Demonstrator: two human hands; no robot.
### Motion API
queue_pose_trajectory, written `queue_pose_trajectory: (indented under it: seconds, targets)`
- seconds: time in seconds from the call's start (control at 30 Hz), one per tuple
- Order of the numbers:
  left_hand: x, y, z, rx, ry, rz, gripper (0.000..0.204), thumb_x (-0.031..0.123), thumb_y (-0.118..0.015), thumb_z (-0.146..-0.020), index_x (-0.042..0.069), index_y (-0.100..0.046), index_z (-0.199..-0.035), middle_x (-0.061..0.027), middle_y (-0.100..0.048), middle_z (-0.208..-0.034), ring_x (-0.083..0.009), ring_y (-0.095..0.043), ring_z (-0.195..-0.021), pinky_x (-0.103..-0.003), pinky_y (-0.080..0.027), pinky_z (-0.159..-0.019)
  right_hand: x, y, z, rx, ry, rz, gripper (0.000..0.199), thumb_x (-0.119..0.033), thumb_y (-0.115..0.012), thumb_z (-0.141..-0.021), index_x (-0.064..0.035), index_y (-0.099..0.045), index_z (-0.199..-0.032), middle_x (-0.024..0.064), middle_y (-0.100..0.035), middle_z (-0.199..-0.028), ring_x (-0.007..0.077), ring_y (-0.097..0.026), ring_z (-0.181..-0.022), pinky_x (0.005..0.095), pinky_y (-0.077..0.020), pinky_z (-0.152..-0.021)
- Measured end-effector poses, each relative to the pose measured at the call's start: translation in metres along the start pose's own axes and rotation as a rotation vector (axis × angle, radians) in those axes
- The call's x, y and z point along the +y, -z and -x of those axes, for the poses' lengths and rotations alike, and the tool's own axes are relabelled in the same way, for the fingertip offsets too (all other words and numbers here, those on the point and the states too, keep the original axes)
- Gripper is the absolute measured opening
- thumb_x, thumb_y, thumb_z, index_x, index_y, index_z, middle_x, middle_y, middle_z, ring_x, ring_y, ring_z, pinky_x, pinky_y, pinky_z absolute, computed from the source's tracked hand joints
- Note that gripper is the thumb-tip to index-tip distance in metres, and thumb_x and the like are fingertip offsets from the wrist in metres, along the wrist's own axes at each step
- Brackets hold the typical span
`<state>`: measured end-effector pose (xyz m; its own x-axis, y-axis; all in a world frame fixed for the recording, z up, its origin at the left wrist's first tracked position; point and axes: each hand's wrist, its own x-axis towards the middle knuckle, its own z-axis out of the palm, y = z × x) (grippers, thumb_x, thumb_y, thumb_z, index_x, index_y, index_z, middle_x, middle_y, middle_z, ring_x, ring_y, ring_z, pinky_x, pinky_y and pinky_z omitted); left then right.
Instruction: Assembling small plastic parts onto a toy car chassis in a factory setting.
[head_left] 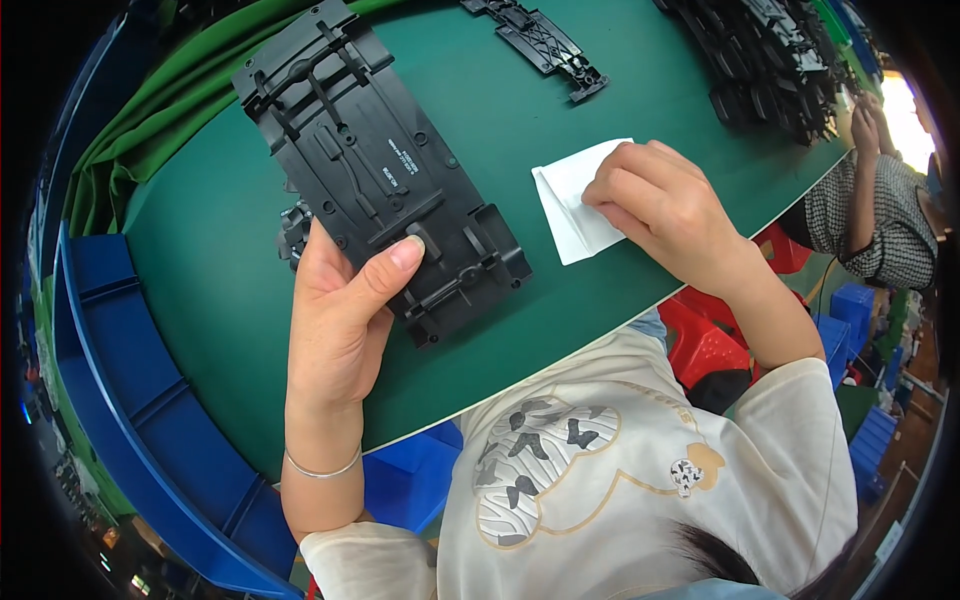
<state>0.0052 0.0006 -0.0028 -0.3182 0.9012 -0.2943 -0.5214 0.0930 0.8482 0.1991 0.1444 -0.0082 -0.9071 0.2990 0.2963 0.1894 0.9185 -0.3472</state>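
Note:
My left hand (pixel 340 315) holds up a black plastic toy car chassis (pixel 385 165), its flat underside showing, with the thumb pressed on the near end. The other fingers are hidden behind it. A small dark part (pixel 295 230) juts out past the chassis's left edge; whether it is attached, I cannot tell. Over on the right, my right hand (pixel 680 215) is closed, thumb and fingertips pinched together at a folded white paper (pixel 570 225) lying on the green table. Anything small between those fingertips is hidden.
A narrow black chassis frame (pixel 540 42) lies at the far middle of the green tabletop (pixel 230 170). Black car parts are heaped (pixel 750 60) at far right. A blue tray (pixel 130 330) and green cloth (pixel 170 110) line the left side. Another person (pixel 875 215) sits beyond a red stool (pixel 705 345).

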Motion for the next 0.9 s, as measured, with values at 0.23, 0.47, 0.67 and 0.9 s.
queue_pose_trajectory:
  seconds: [0.23, 0.47, 0.67, 0.9]
  targets:
    - [0.0, 0.0, -0.001, 0.011, 0.003, -0.012, 0.04, 0.003, -0.058, -0.073, 0.002, -0.041, -0.11, -0.007, -0.051, -0.102, -0.0161, -0.049, -0.095, -0.03, -0.038, -0.084, 0.001, 0.005, -0.002, 0.023, 0.048, 0.065, 0.017, 0.004, -0.056, -0.057, -0.0042, -0.048, -0.07, 0.006, -0.046, -0.067, 0.0223, -0.045, -0.058, 0.0295, -0.0365, -0.054]
    - [0.0, 0.002, 0.0, 0.0, -0.01, 0.002, 0.041, 0.003, -0.058, -0.073, 0.002, -0.04, -0.11, -0.0071, -0.051, -0.103, -0.0162, -0.049, -0.096, -0.03, -0.038, -0.084, -0.003, 0.017, 0.001, 0.081, -0.403, -1.062, 0.008, 0.007, -0.052, -0.072, 0.0014, -0.052, -0.077, 0.0065, -0.054, -0.081, 0.0145, -0.053, -0.077, 0.0243, -0.0423, -0.069]
    - [0.0, 0.003, 0.001, -0.015, 0.004, 0.0, 0.042, 0.003, -0.058, -0.074, 0.002, -0.039, -0.111, -0.0073, -0.05, -0.104, -0.0169, -0.048, -0.097, -0.03, -0.038, -0.086, -0.009, 0.014, 0.005, 0.241, -0.017, -0.708, 0.019, 0.009, -0.059, -0.061, -0.0022, -0.055, -0.076, 0.0121, -0.059, -0.081, 0.0195, -0.055, -0.071, 0.0256, -0.0433, -0.06]
    - [-0.001, 0.0, 0.0, -0.026, -0.018, 0.004, 0.045, 0.004, -0.058, -0.074, 0.003, -0.037, -0.113, -0.0071, -0.049, -0.106, -0.0166, -0.048, -0.098, -0.03, -0.037, -0.086, -0.015, 0.012, 0.002, 0.285, 0.113, -0.648, 0.018, 0.007, -0.059, -0.062, -0.0037, -0.055, -0.076, 0.0121, -0.059, -0.084, 0.0189, -0.056, -0.069, 0.0246, -0.043, -0.057]
